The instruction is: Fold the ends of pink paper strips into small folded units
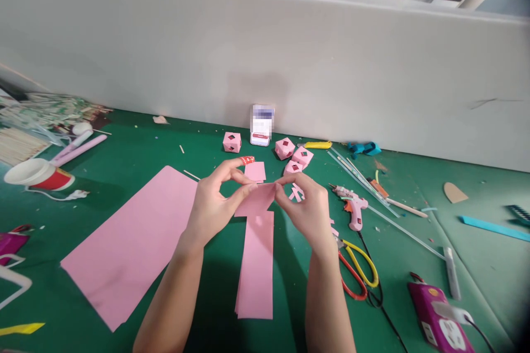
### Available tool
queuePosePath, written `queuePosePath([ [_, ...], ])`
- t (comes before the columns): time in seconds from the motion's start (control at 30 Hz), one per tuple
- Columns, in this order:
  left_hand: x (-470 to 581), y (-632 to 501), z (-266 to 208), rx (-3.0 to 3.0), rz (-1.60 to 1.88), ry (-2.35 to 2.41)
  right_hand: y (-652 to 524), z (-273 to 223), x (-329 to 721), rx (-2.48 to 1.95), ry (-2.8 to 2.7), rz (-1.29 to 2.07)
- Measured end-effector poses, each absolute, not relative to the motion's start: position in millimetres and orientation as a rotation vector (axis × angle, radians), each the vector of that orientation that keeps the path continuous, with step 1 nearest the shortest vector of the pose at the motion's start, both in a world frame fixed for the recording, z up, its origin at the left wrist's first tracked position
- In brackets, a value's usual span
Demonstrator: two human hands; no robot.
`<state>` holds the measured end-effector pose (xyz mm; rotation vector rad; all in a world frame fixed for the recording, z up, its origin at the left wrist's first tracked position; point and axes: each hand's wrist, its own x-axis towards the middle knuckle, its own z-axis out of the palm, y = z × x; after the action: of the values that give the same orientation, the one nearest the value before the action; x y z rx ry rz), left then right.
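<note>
A small piece of pink paper [257,198] is pinched between both hands above the table. My left hand [211,201] grips its left top edge with thumb and forefinger, and a red patterned wrap is on one fingertip. At the opposite corner, my right hand [304,204] pinches the same paper. Below it lies a stack of long pink paper strips [257,270]. Just beyond sits a pile of small pink squares [255,171]. Folded pink paper boxes with diamond holes, such as one box [232,142], stand farther back.
A large pink sheet [132,248] lies left, with a paper cup [41,174] beyond. Scissors [358,270], a pink glue gun [351,207] and a purple power strip [439,317] are at right. A phone [261,126] leans against the white partition [207,49]; a yellow cutter [317,145] lies nearby.
</note>
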<state>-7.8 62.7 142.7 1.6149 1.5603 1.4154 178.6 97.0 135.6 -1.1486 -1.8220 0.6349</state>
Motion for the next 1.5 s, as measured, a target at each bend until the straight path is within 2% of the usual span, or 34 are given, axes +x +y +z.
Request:
queuePosePath([
  [0.2, -11, 61, 147, 1.533, 1.465, 1.608, 103, 133, 189, -1.232, -1.764, 0.51],
  [0.5, -9, 63, 146, 1.521, 1.43, 1.578, 92, 140, 176, -1.057, -1.844, 0.707],
  [0.8, -7, 64, 141, 1.746, 1.254, 1.519, 90, 135, 163, -1.045, -1.949, 0.662],
  [1.03, -1, 66, 142, 1.828, 1.219, 1.7, 89, 135, 160, -1.102, -1.979, 0.633],
  [1.33, -13, 69, 139, 1.681, 1.382, 1.918, 90, 138, 170, -1.167, -1.871, 0.62],
  [1.5, -16, 63, 149, 1.508, 1.437, 1.542, 91, 138, 170, -1.124, -1.874, 0.637],
])
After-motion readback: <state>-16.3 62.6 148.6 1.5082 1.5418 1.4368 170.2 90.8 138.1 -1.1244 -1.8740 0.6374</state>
